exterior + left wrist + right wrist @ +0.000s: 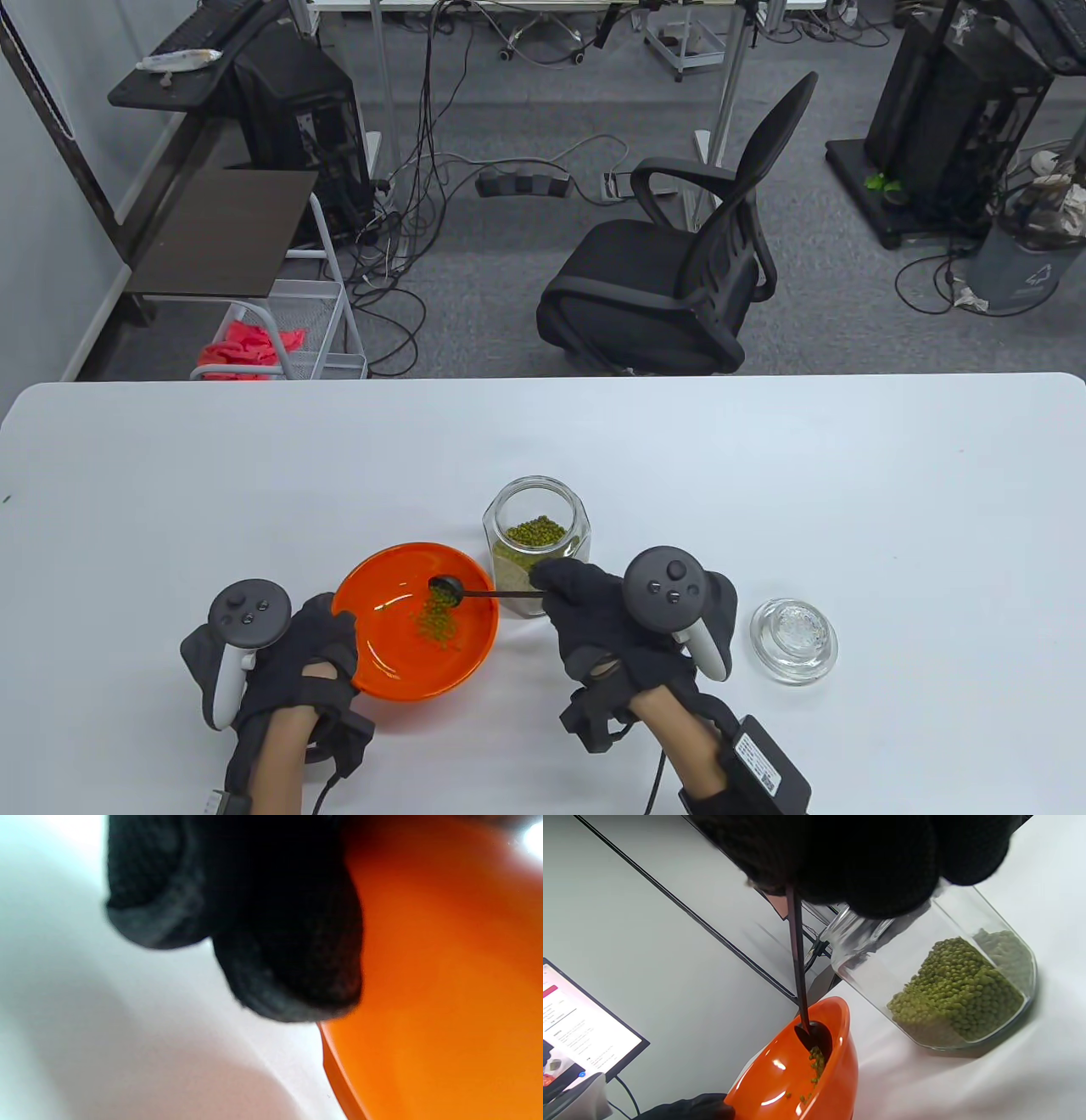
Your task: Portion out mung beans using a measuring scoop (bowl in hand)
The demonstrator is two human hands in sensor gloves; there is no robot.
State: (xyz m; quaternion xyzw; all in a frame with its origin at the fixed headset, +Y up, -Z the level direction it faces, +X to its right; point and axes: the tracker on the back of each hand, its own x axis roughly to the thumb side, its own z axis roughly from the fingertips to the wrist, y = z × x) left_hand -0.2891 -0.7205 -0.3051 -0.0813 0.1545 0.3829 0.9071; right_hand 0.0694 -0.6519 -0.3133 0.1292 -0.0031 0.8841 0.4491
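An orange bowl [399, 671] sits at the table's front centre. My left hand [293, 654] grips its left rim; in the left wrist view, fingers [292, 976] lie against the bowl's orange wall [445, 993]. My right hand [594, 607] holds the thin handle of a black measuring scoop [445, 587], tipped over the bowl. Mung beans [437, 620] fall from it and pile inside. The right wrist view shows the scoop [814, 1035] spilling beans [816, 1065] into the bowl [840, 1077]. An open glass jar [536, 531] of mung beans stands just behind the bowl, also seen in the right wrist view [958, 993].
The jar's glass lid [793, 638] lies on the table right of my right hand. The white table [848, 509] stretches wide on both sides. A black office chair [679, 272] stands beyond the far edge. A monitor [577, 1039] shows at the left in the right wrist view.
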